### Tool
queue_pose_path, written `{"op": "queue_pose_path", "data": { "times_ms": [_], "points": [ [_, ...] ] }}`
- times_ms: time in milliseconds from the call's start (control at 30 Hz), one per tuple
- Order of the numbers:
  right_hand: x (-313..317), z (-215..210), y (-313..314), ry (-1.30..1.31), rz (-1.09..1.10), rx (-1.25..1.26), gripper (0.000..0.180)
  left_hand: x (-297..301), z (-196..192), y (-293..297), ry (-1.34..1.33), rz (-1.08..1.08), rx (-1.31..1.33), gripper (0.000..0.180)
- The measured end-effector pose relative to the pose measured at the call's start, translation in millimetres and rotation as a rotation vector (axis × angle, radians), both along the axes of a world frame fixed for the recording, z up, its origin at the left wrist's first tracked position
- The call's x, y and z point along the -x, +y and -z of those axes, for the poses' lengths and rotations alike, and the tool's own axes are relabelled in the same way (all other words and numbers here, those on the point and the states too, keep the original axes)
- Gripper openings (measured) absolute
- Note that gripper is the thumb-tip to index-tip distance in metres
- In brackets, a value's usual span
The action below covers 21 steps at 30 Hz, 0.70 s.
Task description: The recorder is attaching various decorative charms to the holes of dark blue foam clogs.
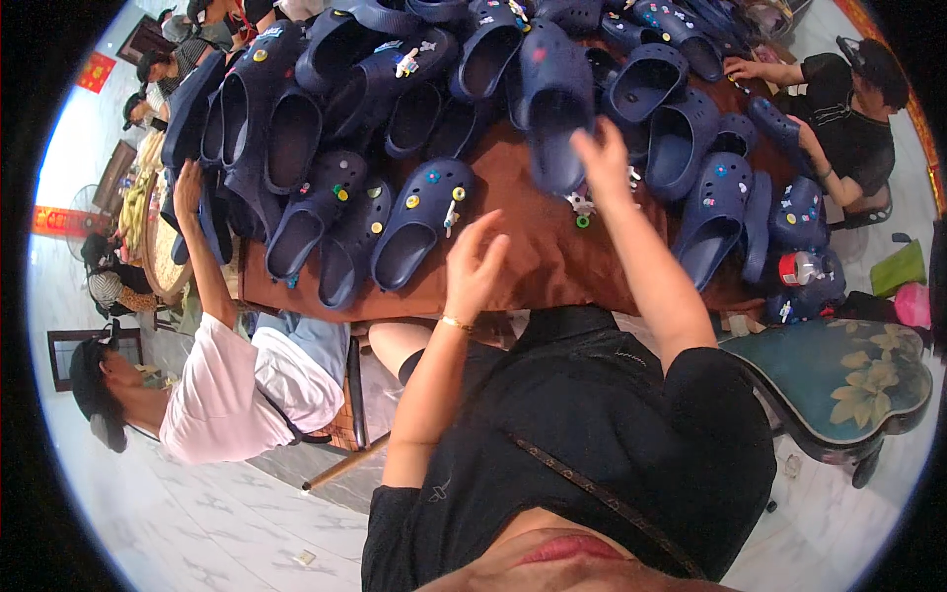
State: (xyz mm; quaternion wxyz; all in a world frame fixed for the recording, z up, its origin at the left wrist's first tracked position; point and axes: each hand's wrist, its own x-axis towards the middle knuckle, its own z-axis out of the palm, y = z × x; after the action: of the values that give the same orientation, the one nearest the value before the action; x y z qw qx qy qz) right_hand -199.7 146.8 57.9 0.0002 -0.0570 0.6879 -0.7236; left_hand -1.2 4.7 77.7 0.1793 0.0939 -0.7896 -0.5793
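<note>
My right hand holds a navy clog shoe by its heel end, lifted over the brown table. My left hand hovers open above the table's near edge, fingers spread, a thin bracelet on the wrist. Just left of it lies a navy clog with coloured charms. A few small charms lie on the table under the held clog.
Piles of navy clogs cover the table. A person in a white shirt sits at the left, reaching into the pile. Another person in black works at the right. A teal flowered chair stands at my right.
</note>
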Motion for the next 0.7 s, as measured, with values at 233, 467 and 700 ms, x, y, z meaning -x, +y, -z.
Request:
{"op": "queue_pose_path", "data": {
  "times_ms": [233, 467, 700],
  "points": [
    [30.0, 7.0, -1.7, -0.011, -0.106, 0.156, 0.044, -40.4, 66.8, -58.1, -0.057, -0.673, 0.085, 0.023],
    [-65.0, 68.9, -41.0, 0.181, -0.413, -0.399, 0.022, -13.4, 57.2, -78.7, -0.190, -0.690, 0.725, 0.037],
    [-82.7, 49.5, -72.1, 0.621, -0.536, -0.442, 0.037, -4.6, 51.5, -60.8, -0.403, -0.247, 0.337, 0.047]
  ]
}}
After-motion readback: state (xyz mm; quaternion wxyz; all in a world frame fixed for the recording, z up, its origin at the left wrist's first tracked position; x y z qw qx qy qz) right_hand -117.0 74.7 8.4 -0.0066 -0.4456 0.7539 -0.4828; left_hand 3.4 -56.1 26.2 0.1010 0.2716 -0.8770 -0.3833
